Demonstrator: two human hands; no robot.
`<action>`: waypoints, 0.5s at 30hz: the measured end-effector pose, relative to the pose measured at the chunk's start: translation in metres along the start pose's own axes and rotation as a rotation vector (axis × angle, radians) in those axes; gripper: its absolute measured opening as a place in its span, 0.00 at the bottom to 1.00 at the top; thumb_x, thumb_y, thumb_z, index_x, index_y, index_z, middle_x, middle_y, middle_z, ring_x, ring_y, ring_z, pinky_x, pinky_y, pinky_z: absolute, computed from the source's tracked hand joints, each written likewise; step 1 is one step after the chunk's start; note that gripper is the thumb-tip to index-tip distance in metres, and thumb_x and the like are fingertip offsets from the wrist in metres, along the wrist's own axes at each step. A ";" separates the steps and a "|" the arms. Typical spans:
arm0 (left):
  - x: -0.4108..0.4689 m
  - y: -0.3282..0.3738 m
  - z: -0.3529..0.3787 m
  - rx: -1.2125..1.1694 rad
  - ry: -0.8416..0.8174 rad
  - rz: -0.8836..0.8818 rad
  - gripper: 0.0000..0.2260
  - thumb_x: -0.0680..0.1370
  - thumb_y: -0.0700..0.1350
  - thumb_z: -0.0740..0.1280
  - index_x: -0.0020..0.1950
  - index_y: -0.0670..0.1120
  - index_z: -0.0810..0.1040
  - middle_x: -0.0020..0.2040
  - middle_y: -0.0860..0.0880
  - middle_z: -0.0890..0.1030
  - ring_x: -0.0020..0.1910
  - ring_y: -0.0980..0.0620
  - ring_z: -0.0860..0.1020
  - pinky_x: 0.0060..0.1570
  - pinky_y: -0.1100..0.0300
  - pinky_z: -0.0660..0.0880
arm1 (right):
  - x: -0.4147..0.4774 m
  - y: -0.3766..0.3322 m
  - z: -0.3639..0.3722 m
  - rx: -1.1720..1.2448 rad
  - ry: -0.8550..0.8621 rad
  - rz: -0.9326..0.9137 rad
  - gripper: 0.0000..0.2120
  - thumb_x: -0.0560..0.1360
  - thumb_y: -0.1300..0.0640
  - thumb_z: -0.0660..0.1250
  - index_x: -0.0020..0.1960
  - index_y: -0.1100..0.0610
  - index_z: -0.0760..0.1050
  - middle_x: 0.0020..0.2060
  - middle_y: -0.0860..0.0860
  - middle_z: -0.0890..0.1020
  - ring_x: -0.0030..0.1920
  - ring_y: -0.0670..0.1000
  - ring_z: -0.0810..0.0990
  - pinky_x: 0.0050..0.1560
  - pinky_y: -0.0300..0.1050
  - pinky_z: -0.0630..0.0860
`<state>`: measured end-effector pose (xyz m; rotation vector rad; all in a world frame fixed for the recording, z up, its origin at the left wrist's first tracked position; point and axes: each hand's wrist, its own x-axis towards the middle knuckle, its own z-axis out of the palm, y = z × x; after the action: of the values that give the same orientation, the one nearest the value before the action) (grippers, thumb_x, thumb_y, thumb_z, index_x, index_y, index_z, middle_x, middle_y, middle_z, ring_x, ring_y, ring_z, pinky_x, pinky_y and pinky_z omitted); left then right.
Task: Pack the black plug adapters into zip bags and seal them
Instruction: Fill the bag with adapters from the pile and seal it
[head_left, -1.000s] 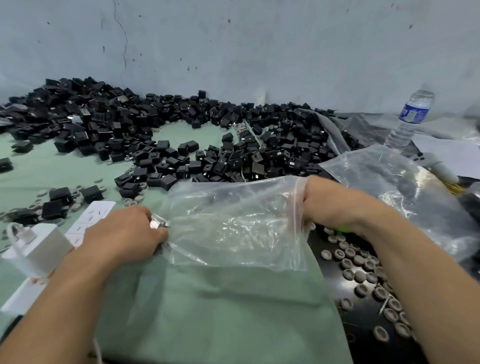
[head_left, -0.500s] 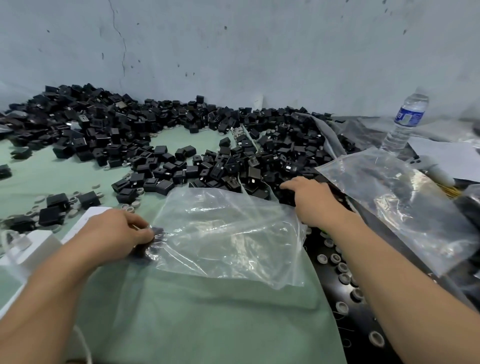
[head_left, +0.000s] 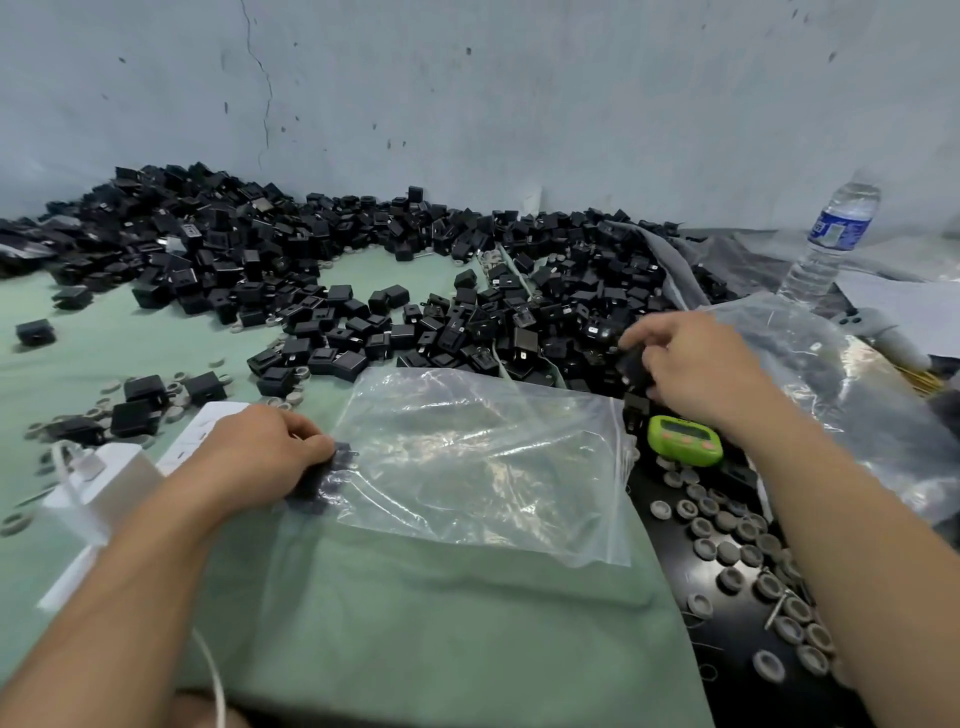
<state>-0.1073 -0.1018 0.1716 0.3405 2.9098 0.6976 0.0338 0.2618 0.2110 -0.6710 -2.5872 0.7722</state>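
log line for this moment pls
step: loading | left hand: holds zip bag edge | right hand: grips adapter at pile | zip bag: on green cloth

A green cloth-covered table (head_left: 426, 639) carries heaped black plug adapters (head_left: 291, 270), a clear zip bag (head_left: 483, 467) and grey rings (head_left: 737, 540).

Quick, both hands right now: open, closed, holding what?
Left hand: closed, gripping a black plug adapter at the zip bag's left edge.
Right hand: closed, gripping a second adapter at the pile.
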 end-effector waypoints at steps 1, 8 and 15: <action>-0.001 0.001 0.000 0.008 0.004 0.006 0.06 0.78 0.53 0.72 0.42 0.55 0.86 0.37 0.56 0.84 0.37 0.57 0.80 0.31 0.65 0.69 | -0.007 0.001 -0.009 -0.008 -0.106 0.029 0.19 0.78 0.68 0.60 0.44 0.49 0.84 0.37 0.52 0.84 0.37 0.56 0.85 0.46 0.56 0.84; -0.003 0.007 0.005 0.083 0.065 0.038 0.10 0.80 0.46 0.68 0.43 0.50 0.87 0.42 0.50 0.85 0.42 0.50 0.77 0.39 0.58 0.70 | -0.033 0.007 -0.004 0.235 -0.864 0.174 0.12 0.79 0.71 0.59 0.54 0.67 0.81 0.48 0.61 0.85 0.40 0.52 0.82 0.46 0.56 0.85; -0.003 0.007 0.002 0.046 0.070 0.024 0.06 0.79 0.49 0.71 0.48 0.56 0.88 0.37 0.58 0.80 0.43 0.51 0.78 0.39 0.59 0.69 | -0.026 -0.006 0.024 0.717 -0.872 0.122 0.11 0.83 0.59 0.64 0.57 0.61 0.84 0.54 0.58 0.86 0.54 0.57 0.84 0.52 0.49 0.84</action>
<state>-0.1023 -0.0955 0.1736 0.3637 2.9963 0.6597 0.0422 0.2342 0.1905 -0.2797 -2.5968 2.2820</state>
